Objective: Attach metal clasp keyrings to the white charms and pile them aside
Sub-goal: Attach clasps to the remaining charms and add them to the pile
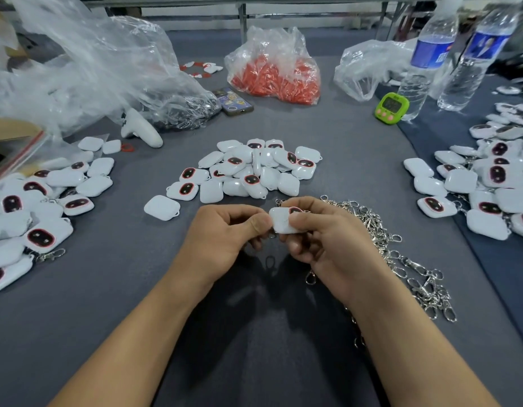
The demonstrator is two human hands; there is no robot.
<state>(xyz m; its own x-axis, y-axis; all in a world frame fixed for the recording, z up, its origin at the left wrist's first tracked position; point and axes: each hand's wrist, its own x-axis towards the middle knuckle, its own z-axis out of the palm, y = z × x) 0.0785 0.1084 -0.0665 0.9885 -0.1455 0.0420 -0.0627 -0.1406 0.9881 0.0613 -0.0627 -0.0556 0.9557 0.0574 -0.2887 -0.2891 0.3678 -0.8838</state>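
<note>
Both hands meet over the middle of the grey table. My right hand point(319, 233) grips a white square charm point(282, 221) with a dark, red-rimmed face. My left hand point(225, 233) pinches the charm's left edge with thumb and fingers. A silver clasp point(311, 278) dangles below my right hand, its top hidden by the fingers. Just beyond the hands lies a heap of loose white charms point(248, 168). A tangle of metal clasp keyrings point(401, 254) spreads to the right. At the left edge sits a pile of charms with clasps point(34, 212).
Another charm pile point(489, 183) fills the right edge. At the back stand a bag of red parts point(275, 71), clear plastic bags point(87, 63), a phone point(232, 101), a green timer point(391, 108), two water bottles point(448, 54) and a white controller point(141, 127).
</note>
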